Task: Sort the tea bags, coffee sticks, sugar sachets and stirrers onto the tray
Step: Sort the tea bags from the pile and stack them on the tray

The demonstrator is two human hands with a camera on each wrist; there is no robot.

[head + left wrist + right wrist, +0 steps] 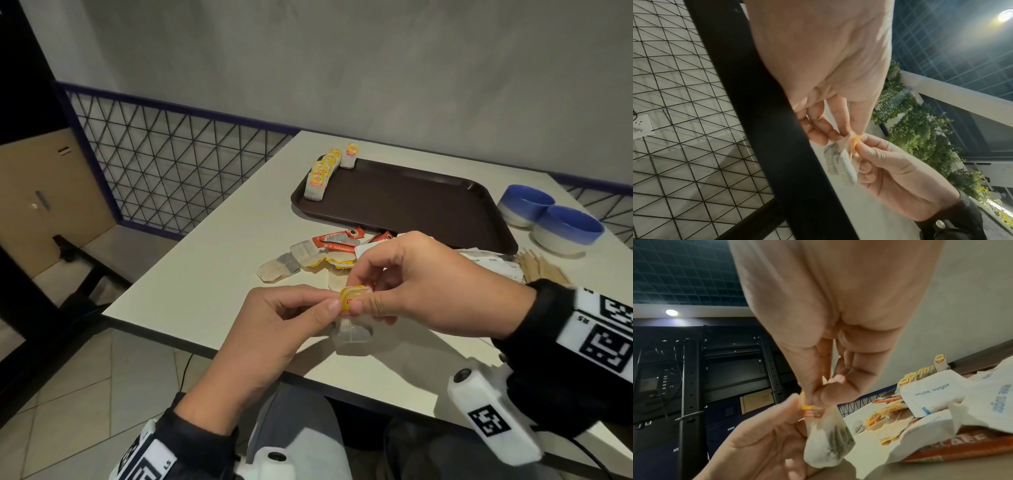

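Both hands hold one tea bag [352, 330] just above the table's near edge. My left hand [274, 329] and my right hand [411, 287] pinch its yellow tag [352, 298] from either side, and the pouch [828, 446] hangs below the fingers. The same pouch [840, 164] dangles in the left wrist view. The brown tray [428, 209] lies farther back with several tea bags [323, 176] standing along its left end. Loose tea bags [291, 260], red coffee sticks [339, 240], white sugar sachets [931, 395] and wooden stirrers [541, 265] lie in a heap before the tray.
Two blue and white bowls [548, 219] sit right of the tray. The white table [205, 274] ends close to my body, with a wire mesh fence [171, 161] along its left side and a grey wall behind.
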